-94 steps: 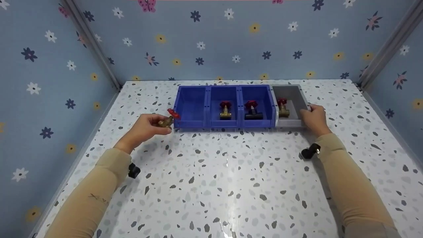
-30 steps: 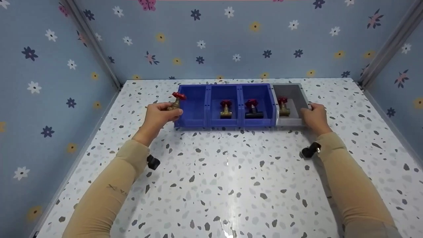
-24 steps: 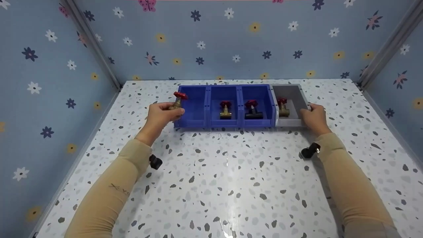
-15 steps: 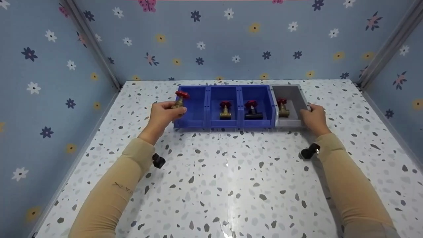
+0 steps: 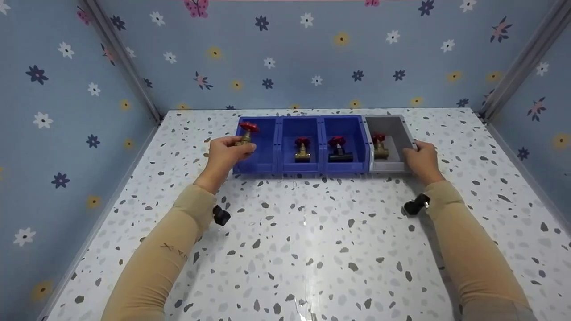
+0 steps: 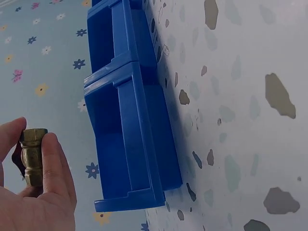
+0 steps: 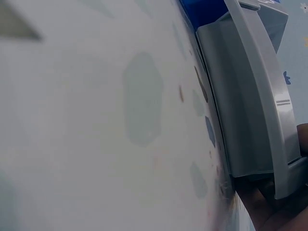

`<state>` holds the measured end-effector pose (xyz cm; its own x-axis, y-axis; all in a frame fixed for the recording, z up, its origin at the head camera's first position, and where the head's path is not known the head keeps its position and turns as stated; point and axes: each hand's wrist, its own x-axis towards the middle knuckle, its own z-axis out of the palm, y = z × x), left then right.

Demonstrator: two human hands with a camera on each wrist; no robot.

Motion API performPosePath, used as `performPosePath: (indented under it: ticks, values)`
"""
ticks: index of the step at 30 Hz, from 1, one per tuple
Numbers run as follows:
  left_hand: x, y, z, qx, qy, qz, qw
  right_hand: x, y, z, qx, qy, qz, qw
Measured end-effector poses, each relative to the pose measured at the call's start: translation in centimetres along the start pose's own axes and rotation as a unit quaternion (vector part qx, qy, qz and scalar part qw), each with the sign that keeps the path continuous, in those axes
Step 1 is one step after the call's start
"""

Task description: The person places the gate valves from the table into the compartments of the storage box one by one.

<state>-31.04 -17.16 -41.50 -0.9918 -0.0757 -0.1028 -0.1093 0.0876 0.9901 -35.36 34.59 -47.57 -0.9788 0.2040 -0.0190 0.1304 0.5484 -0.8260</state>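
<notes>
My left hand [image 5: 225, 156] pinches a brass valve [image 6: 32, 156] with a red handwheel [image 5: 249, 127], held over the left side of the leftmost blue bin [image 5: 265, 167]. In the left wrist view the valve's brass body sits between thumb and fingers, beside the blue bin. My right hand [image 5: 423, 161] grips the right wall of the grey bin [image 7: 260, 91] at the far right of the row. Inside that grey bin lies a brass valve [image 5: 380, 151] with a red handwheel.
The second blue bin [image 5: 301, 168] holds a brass valve [image 5: 302, 154] with a red wheel. In the third blue bin [image 5: 344, 168] is a black valve [image 5: 340, 156], also red-wheeled. The bins stand in a row on a speckled table [image 5: 285, 249], near a flowered back wall [image 5: 294, 53].
My left hand has carried the brass valve right and up, from beside the leftmost blue bin to over it, turning its wheel upward. The right hand keeps its hold on the grey bin.
</notes>
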Motion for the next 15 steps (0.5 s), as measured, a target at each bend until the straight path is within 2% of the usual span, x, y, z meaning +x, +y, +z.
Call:
performPosePath:
  ticks: [6,15]
  values:
    - [0.56,-0.1,0.42,-0.019,0.007,-0.009,0.9997,0.01,0.1,0.11,-0.007,0.005,-0.005,1.0]
    - [0.78,0.49,1.05,-0.011,0.015,-0.018,0.9997,0.07,0.12,0.03,-0.016,0.007,-0.007,1.0]
